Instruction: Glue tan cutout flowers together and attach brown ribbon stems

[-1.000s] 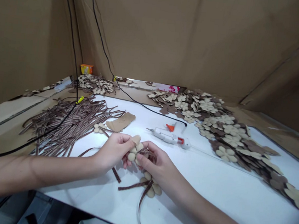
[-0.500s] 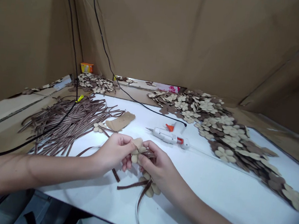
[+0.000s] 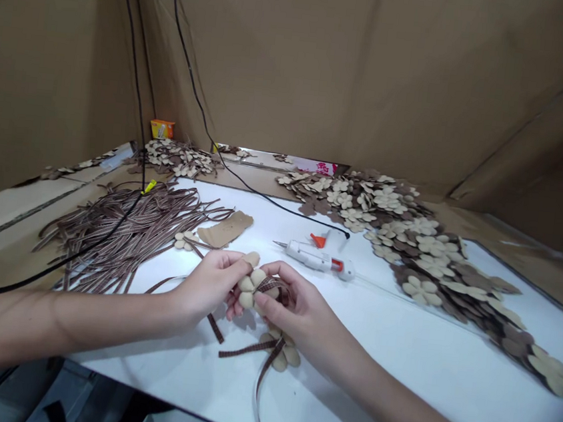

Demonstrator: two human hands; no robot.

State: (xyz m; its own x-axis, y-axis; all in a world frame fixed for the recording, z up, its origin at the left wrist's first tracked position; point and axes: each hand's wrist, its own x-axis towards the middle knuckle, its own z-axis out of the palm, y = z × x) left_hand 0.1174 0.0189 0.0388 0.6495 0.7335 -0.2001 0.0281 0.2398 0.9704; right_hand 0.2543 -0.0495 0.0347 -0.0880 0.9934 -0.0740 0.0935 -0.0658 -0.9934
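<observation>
Large cardboard walls stand far ahead of both hands and around the work, and a white table top lies directly under the hands. The person's forearms are cut off by the lower edge of the view. To the right of the right hand, a long pile of tan and brown felt flowers spreads away. To the left of the left hand lies a big bundle of brown striped ribbons, and a black cable runs beyond the hands. A white hot glue gun lies on its side ahead of the hands, near them but not touching. Far beyond the left hand is a small yellow and orange box; its content cannot be seen.

Between the hands is a tan felt flower. The left hand grips it with bent fingers, and the right hand closes on it and on a checked brown ribbon. The fingers hide the flower's centre, so I cannot tell how the ribbon is fixed there. A second felt flower lies just below the right hand.
</observation>
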